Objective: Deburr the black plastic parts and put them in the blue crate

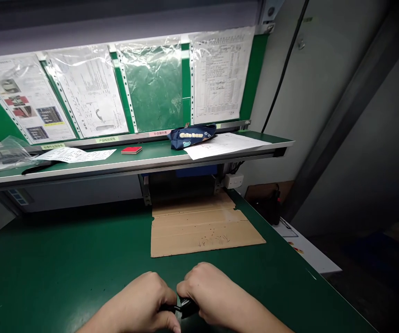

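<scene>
Close to the bottom of the head view, my left hand (147, 303) and my right hand (208, 293) come together over the green tabletop (64, 259). A small glossy black part (187, 307) shows between them. My right hand's fingers are closed round its wider end, and my left thumb and fingers pinch its thinner end. Most of the part is covered by the fingers, so its kind cannot be made out. Beyond the hands lies a flat sheet of brown cardboard (192, 231) with marks written on it.
Above the table's back runs a shelf (151, 159) with a dark blue pencil case (193, 137), a red pad (131, 150), loose papers (227, 144) and a clear plastic bag (7, 155). Document sleeves (220, 74) hang behind. A white surface (310, 252) stands lower right.
</scene>
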Demonstrator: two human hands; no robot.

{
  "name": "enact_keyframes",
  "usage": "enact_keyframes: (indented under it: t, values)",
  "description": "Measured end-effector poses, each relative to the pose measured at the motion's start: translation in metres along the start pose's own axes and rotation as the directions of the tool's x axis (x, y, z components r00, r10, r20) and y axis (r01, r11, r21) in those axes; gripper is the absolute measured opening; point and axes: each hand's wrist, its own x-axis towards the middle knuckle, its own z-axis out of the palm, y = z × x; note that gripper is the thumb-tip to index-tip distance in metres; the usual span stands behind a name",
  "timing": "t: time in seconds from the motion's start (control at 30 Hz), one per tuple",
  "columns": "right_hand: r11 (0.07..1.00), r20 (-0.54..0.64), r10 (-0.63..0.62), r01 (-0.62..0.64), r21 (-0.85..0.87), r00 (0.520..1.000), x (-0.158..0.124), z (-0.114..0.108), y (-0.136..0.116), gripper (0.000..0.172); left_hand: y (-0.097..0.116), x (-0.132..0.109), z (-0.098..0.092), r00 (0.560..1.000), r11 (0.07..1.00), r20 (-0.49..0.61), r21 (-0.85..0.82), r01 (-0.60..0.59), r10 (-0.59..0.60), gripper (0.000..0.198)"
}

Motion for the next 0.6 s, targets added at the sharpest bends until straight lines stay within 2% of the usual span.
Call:
enact_keyframes:
  t: [0.1, 0.2, 0.27, 0.33, 0.37, 0.4, 0.43, 0.47, 0.5, 0.53, 0.6]
  values:
    - [0.994, 0.102, -0.025, 0.036, -0.100, 0.994, 0.004, 0.004, -0.009, 0.030, -0.004, 0.002, -0.003, 0.996, 0.996, 0.043, 0.050, -0.080, 0.078, 0.043]
    - [0.992, 0.208, -0.025, 0.050, -0.117, 0.978, 0.000, 0.001, -0.011, 0.029, -0.010, 0.000, -0.018, 0.994, 0.983, 0.069, 0.160, -0.090, 0.079, 0.046]
    - [0.999, 0.147, 0.033, -0.029, -0.030, 0.989, -0.006, -0.010, -0.004, 0.030, -0.017, -0.006, -0.031, 0.999, 0.978, 0.034, 0.211, 0.006, -0.014, 0.050]
    - [0.971, -0.029, 0.216, -0.212, 0.107, 0.976, -0.013, -0.021, 0.004, 0.030, -0.027, -0.013, -0.039, 0.977, 0.963, -0.082, 0.172, 0.207, -0.196, 0.049]
    - [0.929, -0.123, 0.344, -0.317, 0.192, 0.931, -0.016, -0.024, 0.006, 0.026, -0.032, -0.016, -0.039, 0.941, 0.943, -0.166, 0.107, 0.314, -0.294, 0.048]
    - [0.868, -0.192, 0.468, -0.408, 0.284, 0.863, -0.017, -0.024, 0.008, 0.019, -0.039, -0.018, -0.034, 0.893, 0.920, -0.246, 0.009, 0.392, -0.378, 0.046]
    - [0.803, -0.220, 0.563, -0.465, 0.373, 0.797, -0.017, -0.020, 0.007, 0.009, -0.045, -0.019, -0.026, 0.843, 0.897, -0.308, -0.120, 0.425, -0.440, 0.045]
    - [0.750, -0.218, 0.623, -0.494, 0.440, 0.751, -0.017, -0.013, 0.006, 0.002, -0.051, -0.018, -0.013, 0.802, 0.870, -0.344, -0.271, 0.413, -0.488, 0.044]
    - [0.714, -0.189, 0.652, -0.510, 0.481, 0.735, -0.015, -0.001, 0.003, 0.007, -0.058, -0.016, 0.002, 0.777, 0.826, -0.350, -0.434, 0.360, -0.523, 0.045]
    - [0.700, -0.148, 0.653, -0.518, 0.492, 0.742, -0.013, 0.013, 0.000, 0.012, -0.063, -0.013, 0.019, 0.761, 0.748, -0.332, -0.598, 0.286, -0.557, 0.046]
    - [0.704, -0.055, 0.634, -0.546, 0.454, 0.771, -0.009, 0.046, -0.005, 0.028, -0.070, -0.005, 0.053, 0.732, 0.479, -0.220, -0.863, 0.162, -0.645, 0.050]
